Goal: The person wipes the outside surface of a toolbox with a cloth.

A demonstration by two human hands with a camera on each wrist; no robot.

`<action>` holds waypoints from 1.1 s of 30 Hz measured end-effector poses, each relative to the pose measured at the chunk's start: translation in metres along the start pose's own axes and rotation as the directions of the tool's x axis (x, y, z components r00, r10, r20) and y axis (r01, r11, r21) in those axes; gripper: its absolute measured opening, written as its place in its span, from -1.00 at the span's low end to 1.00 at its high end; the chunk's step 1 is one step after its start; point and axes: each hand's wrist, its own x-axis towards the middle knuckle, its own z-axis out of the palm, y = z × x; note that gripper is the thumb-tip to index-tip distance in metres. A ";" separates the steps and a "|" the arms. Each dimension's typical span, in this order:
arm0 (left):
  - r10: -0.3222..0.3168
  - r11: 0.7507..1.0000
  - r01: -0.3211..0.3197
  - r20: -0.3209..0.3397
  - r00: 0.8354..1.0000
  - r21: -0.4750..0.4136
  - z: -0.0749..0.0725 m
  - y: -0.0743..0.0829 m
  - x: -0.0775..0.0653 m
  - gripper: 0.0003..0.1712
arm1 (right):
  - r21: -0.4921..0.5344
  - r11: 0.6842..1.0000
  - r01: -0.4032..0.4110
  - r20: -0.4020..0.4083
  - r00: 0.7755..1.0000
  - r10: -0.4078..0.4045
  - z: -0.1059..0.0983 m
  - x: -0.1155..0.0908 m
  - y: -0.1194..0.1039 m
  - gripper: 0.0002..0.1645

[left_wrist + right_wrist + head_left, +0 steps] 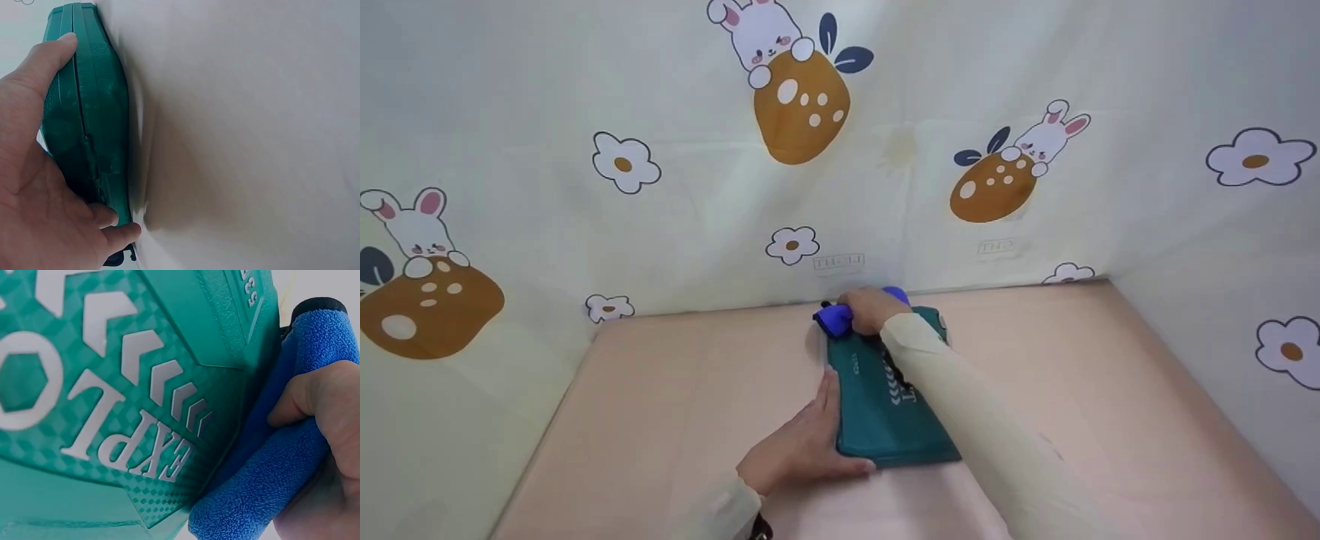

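A green hard plastic case [877, 427] with pale lettering and arrow marks lies flat on the table, its far end close to the back wall. My left hand [804, 442] braces its near left corner, fingers straight along the left side and thumb along the near edge. In the left wrist view the thumb rests on the seam of the case [104, 95]. At the far end my right hand [871, 309] grips a blue cloth [832, 321]. The right wrist view shows this fluffy cloth [259, 472], dark-edged, bunched under the thumb against the case's edge.
Pinkish cloth covers the table [697, 390]. A pale hanging sheet [682, 232] printed with rabbits and flowers walls in the back and both sides. My right sleeve [982, 420] crosses over the right part of the case.
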 end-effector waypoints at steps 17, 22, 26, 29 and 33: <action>0.008 0.999 -0.007 -0.012 1.000 0.031 0.000 0.002 -0.002 0.66 | 0.047 0.994 -0.097 0.088 0.992 0.093 -0.001 0.012 0.004 -0.37; 0.009 0.999 -0.008 -0.017 1.000 0.047 0.000 0.002 -0.001 0.65 | 0.045 0.992 -0.119 0.099 0.989 0.114 -0.004 0.014 0.012 -0.41; -0.002 0.999 0.003 -0.020 1.000 0.053 0.002 0.002 -0.001 0.66 | 0.045 0.991 -0.130 0.102 0.987 0.125 -0.005 0.014 0.020 -0.45; -0.005 0.999 0.007 -0.024 1.000 0.045 0.002 0.001 -0.001 0.67 | 0.041 0.991 -0.128 0.094 0.988 0.123 -0.007 0.012 0.028 -0.46; -0.010 0.999 0.011 -0.029 1.000 0.031 0.003 0.000 -0.001 0.68 | 0.048 0.990 -0.131 0.083 0.988 0.127 -0.009 0.012 0.041 -0.49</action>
